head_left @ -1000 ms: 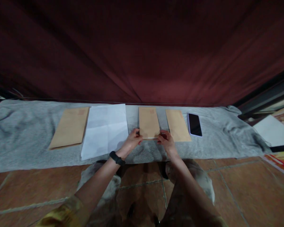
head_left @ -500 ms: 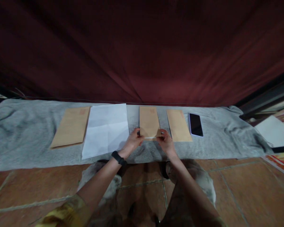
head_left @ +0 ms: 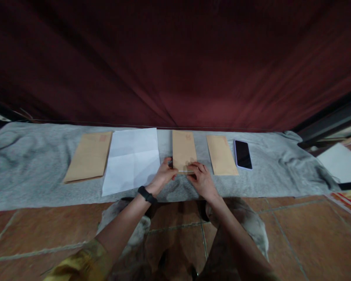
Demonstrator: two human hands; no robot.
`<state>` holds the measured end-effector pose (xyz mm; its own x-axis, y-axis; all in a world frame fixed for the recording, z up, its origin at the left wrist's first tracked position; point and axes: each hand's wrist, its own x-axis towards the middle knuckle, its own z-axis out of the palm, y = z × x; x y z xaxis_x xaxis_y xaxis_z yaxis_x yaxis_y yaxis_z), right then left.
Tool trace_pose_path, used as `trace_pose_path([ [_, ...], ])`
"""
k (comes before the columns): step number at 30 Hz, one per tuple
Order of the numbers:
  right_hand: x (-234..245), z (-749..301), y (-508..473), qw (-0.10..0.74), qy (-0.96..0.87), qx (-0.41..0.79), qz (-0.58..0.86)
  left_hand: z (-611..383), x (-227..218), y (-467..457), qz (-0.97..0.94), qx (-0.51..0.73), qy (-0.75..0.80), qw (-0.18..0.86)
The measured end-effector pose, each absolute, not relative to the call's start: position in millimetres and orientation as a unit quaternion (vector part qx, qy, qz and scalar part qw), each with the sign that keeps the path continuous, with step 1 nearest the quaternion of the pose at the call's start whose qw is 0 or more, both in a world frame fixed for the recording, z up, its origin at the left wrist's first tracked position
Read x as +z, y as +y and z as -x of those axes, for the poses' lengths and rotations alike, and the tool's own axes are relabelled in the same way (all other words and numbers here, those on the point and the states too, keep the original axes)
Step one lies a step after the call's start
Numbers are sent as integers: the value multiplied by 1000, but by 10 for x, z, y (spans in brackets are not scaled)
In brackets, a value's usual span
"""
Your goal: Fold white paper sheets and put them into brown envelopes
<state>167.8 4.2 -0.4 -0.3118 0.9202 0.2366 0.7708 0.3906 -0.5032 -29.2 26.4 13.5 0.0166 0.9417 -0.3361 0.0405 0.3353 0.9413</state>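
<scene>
In the head view, a brown paper envelope (head_left: 184,148) lies on the grey cloth in front of me, its near end between my hands. My left hand (head_left: 165,173) pinches its near left corner between thumb and fingers. Across the near right end lie the fingers of my right hand (head_left: 201,178), thumb at the edge, closed on the envelope. A thin pale strip shows along that near edge. Another brown envelope (head_left: 221,155) rests flat to the right. Left of my hands is a creased white paper sheet (head_left: 131,160).
A stack of brown envelopes (head_left: 89,156) lies at the far left of the sheet. A dark-screened phone (head_left: 243,154) sits right of the single envelope. Grey cloth (head_left: 280,164) covers the surface, and a dark red curtain (head_left: 175,78) hangs behind it. Tiled floor (head_left: 61,226) is below.
My right hand has slid left from the envelope's near right corner, and its fingers now lie over the near edge. The left hand stays at its corner.
</scene>
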Motion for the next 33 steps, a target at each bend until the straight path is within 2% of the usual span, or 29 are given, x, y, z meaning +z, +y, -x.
trace_pose_path([
  [5,52,-1659,31,191,-822,121,523,308,271,224,-417,370,584,590],
  [7,76,-1653,39,175,-825,109,526,312,305,201,-439,352,604,565],
  [12,95,-1663,74,154,-825,102,534,335,356,50,-571,327,666,351],
  [19,66,-1690,71,173,-822,110,532,316,240,-1,-809,205,522,178],
  [27,-1,-1765,128,240,-778,168,557,287,177,137,-820,170,530,136],
  [33,-107,-1758,157,259,-752,150,588,269,172,195,-800,150,569,114],
])
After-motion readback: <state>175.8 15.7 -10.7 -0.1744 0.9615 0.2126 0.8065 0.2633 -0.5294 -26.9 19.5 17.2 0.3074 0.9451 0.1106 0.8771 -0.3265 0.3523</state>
